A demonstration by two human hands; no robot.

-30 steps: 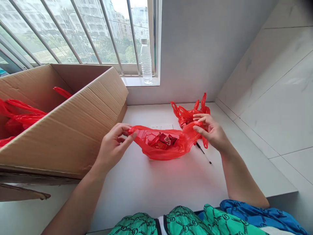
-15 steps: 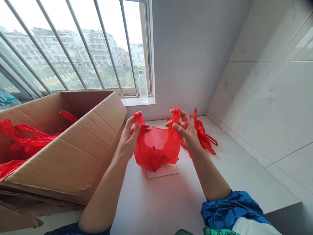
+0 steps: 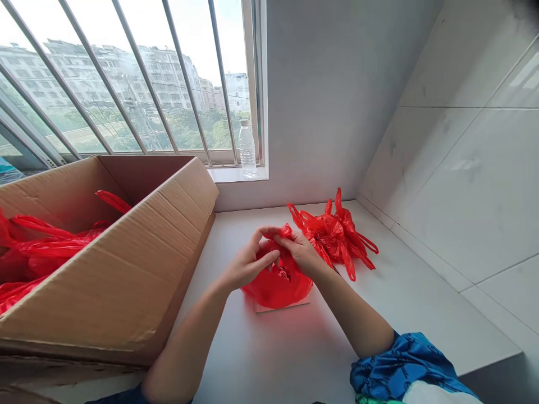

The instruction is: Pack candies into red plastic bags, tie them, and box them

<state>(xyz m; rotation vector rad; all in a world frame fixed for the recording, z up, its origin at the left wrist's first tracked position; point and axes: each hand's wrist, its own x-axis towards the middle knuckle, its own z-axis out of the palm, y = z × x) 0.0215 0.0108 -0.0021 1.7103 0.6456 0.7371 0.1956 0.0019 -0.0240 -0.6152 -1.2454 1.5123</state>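
Note:
A thin red plastic bag rests on the white countertop in front of me, with a small dark patterned item partly showing at its opening. My left hand curls around the gathered top of the bag, its thumb pointing right. From the other side, my right hand pinches the bunched handles. The two hands nearly touch above the bag, and some fingertips are hidden in the plastic. Under the bag, the front edge of a flat pale card or booklet sticks out.
Several tied red plastic bags lie in a heap behind my right hand. At left stands a large open cardboard box with more red bags inside. A clear water bottle stands on the sill of the barred window. Tiled wall borders the right.
Both hands have come together and lowered, drawing the two spread handles into one bunch. The bag has settled lower over the flat card, and the heap behind shows more.

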